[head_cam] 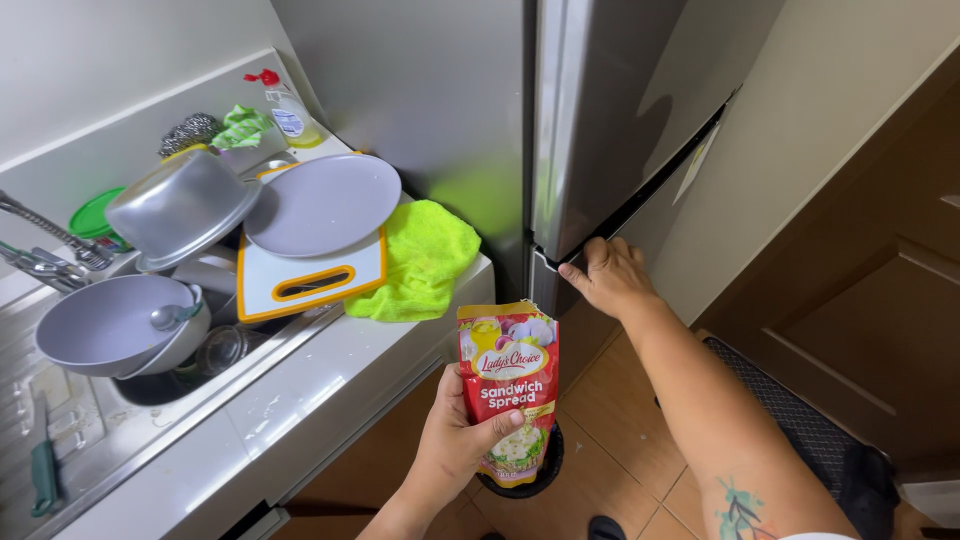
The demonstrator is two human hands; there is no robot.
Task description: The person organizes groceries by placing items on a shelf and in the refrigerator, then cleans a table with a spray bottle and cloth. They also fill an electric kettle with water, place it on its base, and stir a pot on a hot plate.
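Observation:
My left hand (455, 440) grips a red stand-up pouch of spread (510, 385), held upright in front of the counter edge. My right hand (608, 277) reaches forward with its fingers hooked under the lower edge of the upper door of a steel refrigerator (610, 110), at the gap between the two doors. The door looks barely ajar or shut; I cannot tell which.
A white counter (300, 390) on the left holds a lime cloth (420, 260), a cutting board with orange rim (310, 280), a grey plate (325, 205), a metal pot (180, 205) and grey bowls (110, 325) in a sink rack. A black bin (545, 470) sits on the tiled floor; a brown wooden door (870, 300) stands right.

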